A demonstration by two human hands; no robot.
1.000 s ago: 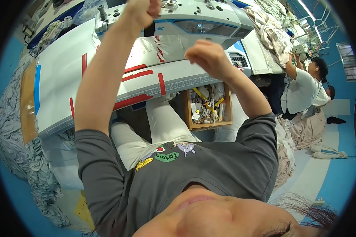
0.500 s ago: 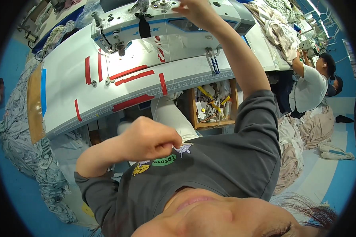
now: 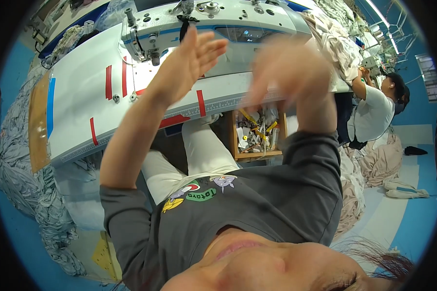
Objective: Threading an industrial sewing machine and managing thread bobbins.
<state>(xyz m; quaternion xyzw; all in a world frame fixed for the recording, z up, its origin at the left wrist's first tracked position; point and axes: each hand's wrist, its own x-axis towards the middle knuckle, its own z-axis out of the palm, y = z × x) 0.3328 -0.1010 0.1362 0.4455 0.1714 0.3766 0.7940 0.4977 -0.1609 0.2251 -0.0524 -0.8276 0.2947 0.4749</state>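
My left hand (image 3: 188, 65) is raised over the table in front of the sewing machine (image 3: 165, 28). Its fingers are stretched out, and no object shows in it. My right hand (image 3: 294, 68), smeared by motion, hangs in the air near the machine's right end; its fingers cannot be made out. The machine is white with a blue stripe and a lit display panel (image 3: 247, 34). A black cloth strip (image 3: 183, 30) hangs on its front, partly behind my left fingers. Two small metal parts, one of them (image 3: 116, 98), lie on the white table (image 3: 77, 92).
Red tape strips (image 3: 109, 82) and a ruler edge (image 3: 126, 127) mark the table. Below it, a wooden drawer (image 3: 260, 155) stands pulled out, full of small items. Heaped grey-blue cloth (image 3: 22, 145) lies left; beige cloth (image 3: 381, 160) lies right. Another person (image 3: 374, 111) works at the far right.
My left hand has risen from my chest toward the machine, its closed fingers now stretched out. My right hand has come down from the machine's top, back and rightward. Threads seen earlier no longer show.
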